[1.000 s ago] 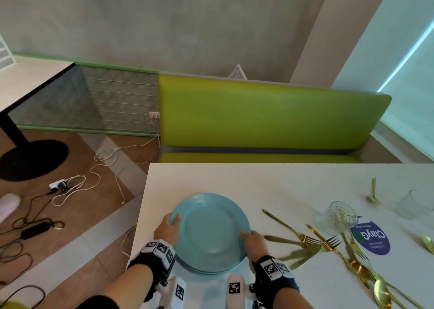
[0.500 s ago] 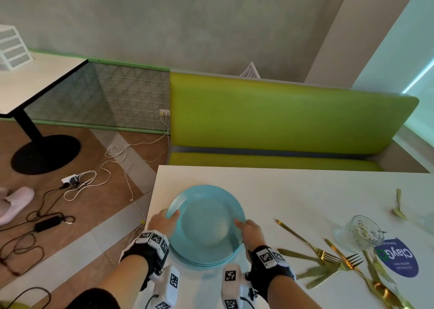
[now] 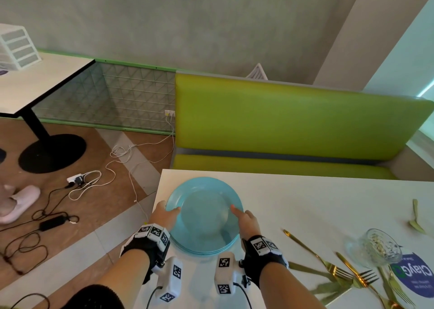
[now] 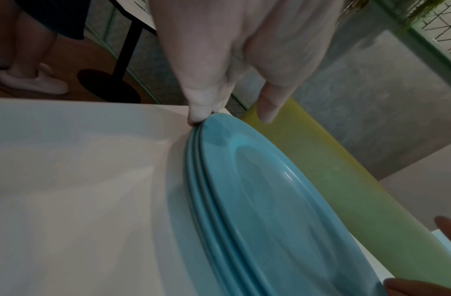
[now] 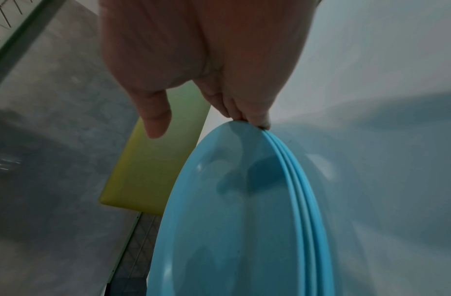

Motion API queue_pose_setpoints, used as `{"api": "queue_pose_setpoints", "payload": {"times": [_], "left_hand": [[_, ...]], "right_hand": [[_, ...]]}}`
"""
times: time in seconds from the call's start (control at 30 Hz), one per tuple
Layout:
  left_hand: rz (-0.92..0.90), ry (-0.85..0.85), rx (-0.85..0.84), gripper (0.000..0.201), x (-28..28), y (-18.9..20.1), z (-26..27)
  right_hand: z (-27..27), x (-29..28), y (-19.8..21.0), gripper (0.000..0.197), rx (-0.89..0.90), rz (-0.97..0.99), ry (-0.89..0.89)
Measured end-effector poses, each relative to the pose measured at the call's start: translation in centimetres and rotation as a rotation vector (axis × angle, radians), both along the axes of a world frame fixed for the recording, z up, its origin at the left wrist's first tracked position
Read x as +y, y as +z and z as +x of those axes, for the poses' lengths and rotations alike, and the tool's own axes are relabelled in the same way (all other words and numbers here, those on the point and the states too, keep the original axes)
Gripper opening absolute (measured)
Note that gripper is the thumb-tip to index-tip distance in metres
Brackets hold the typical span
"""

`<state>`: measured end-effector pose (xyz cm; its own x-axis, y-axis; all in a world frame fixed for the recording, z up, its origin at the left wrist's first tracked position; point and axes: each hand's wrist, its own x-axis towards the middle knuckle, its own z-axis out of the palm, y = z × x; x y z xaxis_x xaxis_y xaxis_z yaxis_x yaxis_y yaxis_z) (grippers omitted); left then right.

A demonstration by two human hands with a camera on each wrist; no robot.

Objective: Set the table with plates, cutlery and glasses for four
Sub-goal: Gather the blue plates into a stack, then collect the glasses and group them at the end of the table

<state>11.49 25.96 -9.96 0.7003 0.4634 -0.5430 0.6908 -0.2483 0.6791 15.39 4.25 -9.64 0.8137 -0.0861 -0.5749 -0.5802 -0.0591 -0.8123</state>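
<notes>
Green booth bench under a grey plaster wall, as I see it.
From my head camera, left of the bench runs a mesh panel with a wall socket; white cables trail from it over the brown floor. Farther left stands a pedestal table bearing a white drawer unit. Right of the bench, a bright window.

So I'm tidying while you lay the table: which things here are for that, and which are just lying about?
For the job: stack of blue plates, held by left hand and right hand; gold cutlery; glass.

Lying about: blue sticker, floor cables, slipper, white drawer unit.
</notes>
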Motion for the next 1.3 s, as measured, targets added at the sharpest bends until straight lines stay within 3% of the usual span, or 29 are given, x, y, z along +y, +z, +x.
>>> {"api": "queue_pose_setpoints", "payload": {"times": [0.17, 0.3, 0.43, 0.6, 0.73, 0.93, 1.13, 1.3], "left_hand": [[-0.023, 0.022, -0.004, 0.061, 0.3, -0.3, 0.7], [-0.048, 0.015, -0.022, 0.076, 0.3, -0.5, 1.1], [-0.081, 0.017, -0.039, 0.086, 0.4, -0.9, 1.3], [-0.012, 0.105, -0.169, 0.062, -2.4, 3.3, 0.7], [-0.019, 0.088, -0.300, 0.046, -7.0, 6.2, 0.4], [-0.073, -0.140, -0.405, 0.028, -16.2, 10.0, 0.1], [-0.069, -0.301, -0.455, 0.020, -24.5, 10.9, -0.3], [-0.106, -0.390, -0.442, 0.015, -30.1, 10.1, 0.2]], "right_hand": [[0.8, 0.3, 0.3, 0.052, 0.013, 0.031, -0.018], [1.0, 0.2, 0.1, 0.054, 0.021, 0.049, -0.027], [0.9, -0.1, 0.5, 0.074, 0.034, 0.047, -0.017], [-0.4, -2.9, 3.3, 0.084, -0.031, -0.041, -0.004], [-2.7, -7.8, 6.1, 0.066, -0.103, -0.110, -0.062], [-6.4, -19.6, 9.0, 0.038, -0.178, -0.283, -0.205], [-7.5, -30.6, 8.5, 0.050, -0.055, -0.637, -0.284], [-6.1, -34.6, 6.8, 0.082, 0.011, -0.659, -0.211]]}}
